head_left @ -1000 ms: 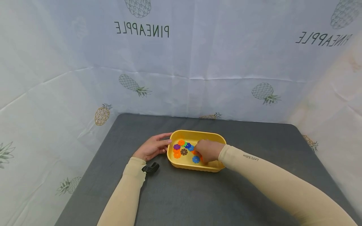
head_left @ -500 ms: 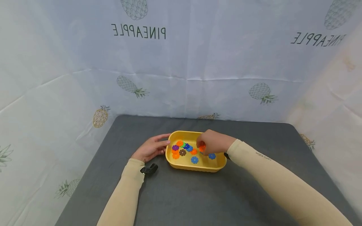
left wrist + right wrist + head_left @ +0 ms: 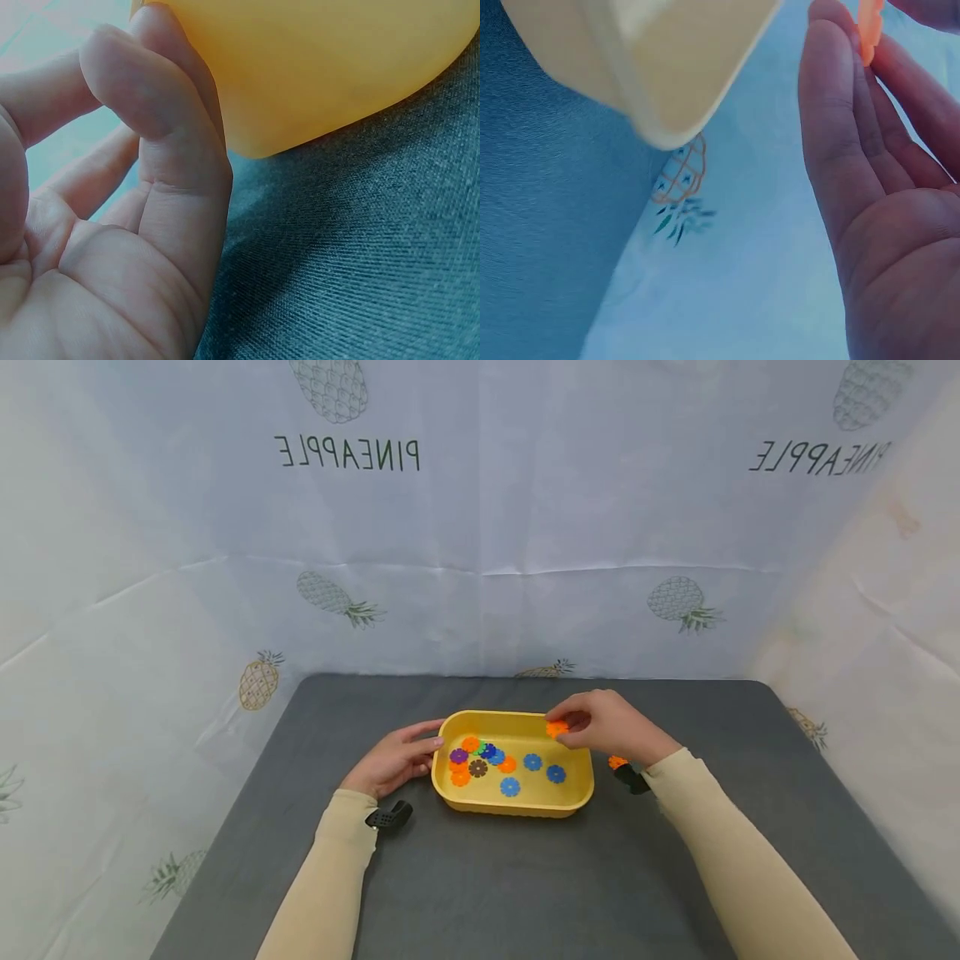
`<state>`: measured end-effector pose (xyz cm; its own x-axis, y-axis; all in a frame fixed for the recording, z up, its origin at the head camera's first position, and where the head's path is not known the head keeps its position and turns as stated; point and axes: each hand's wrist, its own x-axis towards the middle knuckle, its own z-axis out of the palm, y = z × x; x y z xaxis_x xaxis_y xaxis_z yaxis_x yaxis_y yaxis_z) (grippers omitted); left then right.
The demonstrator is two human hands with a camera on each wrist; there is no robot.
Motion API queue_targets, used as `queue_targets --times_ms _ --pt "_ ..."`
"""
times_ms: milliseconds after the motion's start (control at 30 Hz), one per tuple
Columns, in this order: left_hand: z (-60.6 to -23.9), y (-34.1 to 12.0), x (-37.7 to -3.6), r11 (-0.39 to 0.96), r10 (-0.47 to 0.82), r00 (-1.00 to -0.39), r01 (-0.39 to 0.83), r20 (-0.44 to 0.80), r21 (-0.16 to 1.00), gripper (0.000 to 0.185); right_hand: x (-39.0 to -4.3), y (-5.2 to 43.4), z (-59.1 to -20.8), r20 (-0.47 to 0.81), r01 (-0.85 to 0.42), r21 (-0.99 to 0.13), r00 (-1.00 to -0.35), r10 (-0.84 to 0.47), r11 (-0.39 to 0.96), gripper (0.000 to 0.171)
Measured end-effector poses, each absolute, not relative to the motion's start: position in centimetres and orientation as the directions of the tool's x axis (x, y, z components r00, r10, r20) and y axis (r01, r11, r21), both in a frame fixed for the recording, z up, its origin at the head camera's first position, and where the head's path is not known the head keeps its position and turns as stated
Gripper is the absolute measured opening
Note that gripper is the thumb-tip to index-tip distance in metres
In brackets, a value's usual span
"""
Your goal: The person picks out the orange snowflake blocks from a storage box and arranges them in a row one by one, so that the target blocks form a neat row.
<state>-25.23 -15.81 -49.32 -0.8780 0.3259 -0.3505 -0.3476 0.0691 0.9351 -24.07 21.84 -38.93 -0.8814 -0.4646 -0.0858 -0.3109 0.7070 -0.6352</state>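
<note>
Pineapple-print sheets behind the grey table (image 3: pixel 480 877): your right hand (image 3: pixel 611 727) pinches an orange flower disc (image 3: pixel 557 728) over the yellow tray's (image 3: pixel 517 806) far rim; looks light and stiff, so grip its edges. Your left hand (image 3: pixel 393 760), fingers relaxed, touches the tray's left wall.

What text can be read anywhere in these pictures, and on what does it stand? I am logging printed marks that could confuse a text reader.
"PINEAPPLE", mirror-reversed, on the backdrop sheet, upper left of the head view.
"PINEAPPLE", again mirror-reversed and tilted, on the same sheet at the upper right.
The yellow tray, the orange piece that the right hand pinches, and both wrist views show no lettering.
</note>
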Motion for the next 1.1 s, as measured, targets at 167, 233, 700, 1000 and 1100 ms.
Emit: queue_targets --times_ms 167,233,700,1000,1100 --pt "-49.2 -15.6 -25.3 0.072 0.327 -0.878 -0.345 -0.349 0.936 0.057 -23.2 24.7 -40.4 -0.029 -0.251 -0.694 -0.927 -0.375 0.675 0.034" --pt "-49.2 -15.4 -25.3 0.069 0.337 -0.878 -0.337 -0.339 0.939 0.058 -22.8 25.9 -41.1 -0.024 -0.22 -0.714 -0.941 -0.337 0.665 0.034" --pt "-49.5 -15.6 -25.1 0.065 0.355 -0.875 -0.328 -0.329 0.942 0.065 -21.2 32.8 -46.1 -0.048 -0.095 -0.692 -0.983 -0.177 0.716 0.04" --pt "-49.7 -15.7 -25.1 0.068 0.332 -0.872 -0.357 -0.359 0.932 0.06 -21.4 34.3 -48.1 -0.072 -0.061 -0.653 -0.987 -0.141 0.755 0.036" --pt "-49.6 -15.7 -25.1 0.076 0.332 -0.872 -0.355 -0.359 0.932 0.06 -21.5 34.7 -48.4 -0.073 -0.056 -0.643 -0.988 -0.133 0.764 0.034"
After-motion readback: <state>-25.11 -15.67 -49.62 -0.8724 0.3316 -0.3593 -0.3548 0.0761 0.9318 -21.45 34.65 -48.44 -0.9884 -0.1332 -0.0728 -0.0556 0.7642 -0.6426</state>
